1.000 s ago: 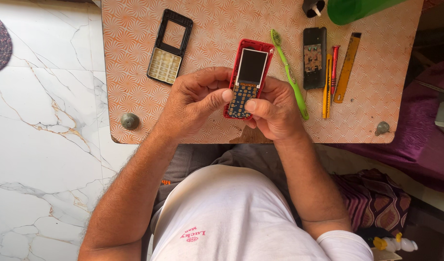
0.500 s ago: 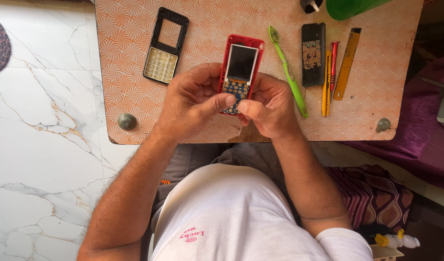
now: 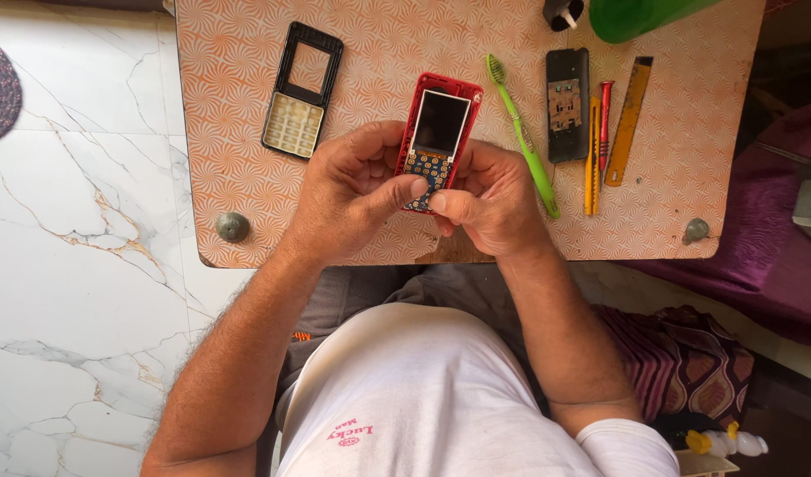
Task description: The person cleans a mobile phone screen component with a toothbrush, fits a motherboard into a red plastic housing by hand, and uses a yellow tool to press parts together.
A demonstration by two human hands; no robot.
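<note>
Both hands hold a small red phone body (image 3: 439,124) with a dark screen and a bare keypad board, over the near edge of an orange patterned table (image 3: 238,132). My left hand (image 3: 352,190) grips its lower left side, thumb on the keypad area. My right hand (image 3: 489,199) holds the lower right side, thumb meeting the left thumb at the phone's bottom. The phone's lower end is hidden by my fingers.
A black front cover with a pale keypad (image 3: 301,90) lies at the left. To the right lie a green toothbrush (image 3: 522,132), a black phone back part (image 3: 567,104), a yellow cutter (image 3: 593,155), a red screwdriver (image 3: 605,119) and an orange ruler (image 3: 629,119). A green container (image 3: 644,16) stands at the far edge.
The phone stays in both hands with only small shifts. My thumbs have moved closer together on the keypad end.
</note>
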